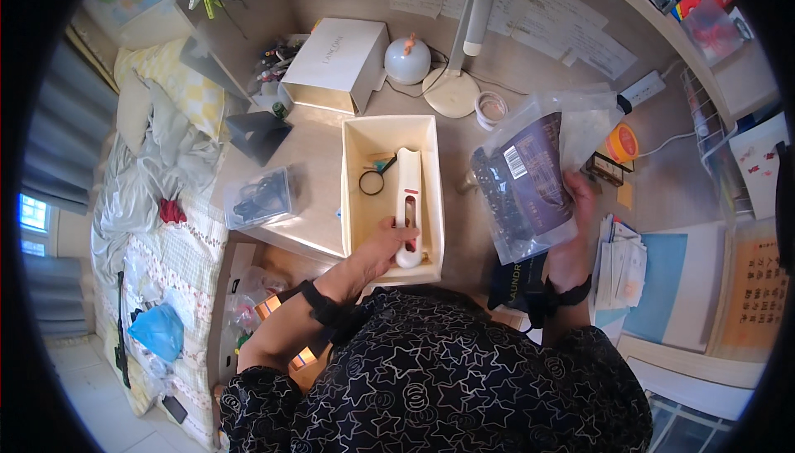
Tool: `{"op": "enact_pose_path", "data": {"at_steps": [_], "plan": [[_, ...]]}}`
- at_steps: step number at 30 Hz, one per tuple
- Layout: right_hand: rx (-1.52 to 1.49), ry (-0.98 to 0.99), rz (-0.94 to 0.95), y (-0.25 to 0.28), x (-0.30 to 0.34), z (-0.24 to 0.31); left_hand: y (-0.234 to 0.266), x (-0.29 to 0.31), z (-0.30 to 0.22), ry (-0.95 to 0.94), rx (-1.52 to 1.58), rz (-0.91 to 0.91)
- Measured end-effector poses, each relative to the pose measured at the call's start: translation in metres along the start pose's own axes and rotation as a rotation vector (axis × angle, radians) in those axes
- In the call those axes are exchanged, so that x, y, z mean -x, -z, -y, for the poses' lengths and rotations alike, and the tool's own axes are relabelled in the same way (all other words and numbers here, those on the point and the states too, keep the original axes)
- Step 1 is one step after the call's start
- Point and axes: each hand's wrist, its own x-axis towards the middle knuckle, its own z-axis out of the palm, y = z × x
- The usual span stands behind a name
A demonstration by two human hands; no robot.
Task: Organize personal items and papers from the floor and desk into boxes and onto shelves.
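Note:
My left hand (pixel 387 246) reaches into a cream open box (pixel 351 204) on the desk. Its fingers close around the slotted grip of a long white handheld tool (pixel 409 180), whose exact kind I cannot make out. Beside the tool in the box lies a small black-rimmed magnifying glass (pixel 372 181). To the right of the box, my right hand (pixel 580 217) grips the right edge of a clear plastic pouch (pixel 520 175). The pouch has a dark purple printed panel and dark contents. Some of the right fingers are hidden behind it.
Behind the box stand a white carton (pixel 338 60), a round white device (pixel 407 60) and a lamp base (pixel 451 93). A clear container (pixel 261 198) sits to the left. Orange-lidded jar (pixel 621 143) and papers (pixel 621 264) are at the right. A bed (pixel 178 246) lies far left.

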Motion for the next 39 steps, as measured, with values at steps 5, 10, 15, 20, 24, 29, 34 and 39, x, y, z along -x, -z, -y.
{"op": "enact_pose_path", "data": {"at_steps": [5,10,15,20,24,29,34,39], "plan": [[0.016,0.029,0.015,-0.004,-0.001,0.000,-0.009,0.039,-0.025,-0.027,0.050,-0.072],[0.045,0.055,-0.052,-0.001,-0.002,-0.001,-0.013,0.091,-0.049,-0.140,-0.054,-0.068],[0.230,0.341,-0.244,-0.015,0.000,-0.007,0.009,0.126,-0.072,-0.311,-0.104,-0.032],[0.042,0.124,-0.038,-0.029,-0.011,0.004,0.009,0.139,-0.088,-0.390,-0.080,-0.202],[0.001,0.188,-0.102,-0.044,-0.016,-0.008,0.014,0.136,-0.085,-0.437,-0.031,-0.200],[-0.005,0.061,0.054,-0.067,-0.024,-0.034,0.004,0.141,-0.089,-0.426,0.009,-0.183],[0.153,0.122,0.023,-0.082,-0.028,-0.079,0.000,0.130,-0.080,-0.394,-0.023,-0.155],[0.677,0.310,0.174,-0.065,-0.028,-0.125,-0.004,0.115,-0.059,-0.408,-0.236,-0.214]]}}
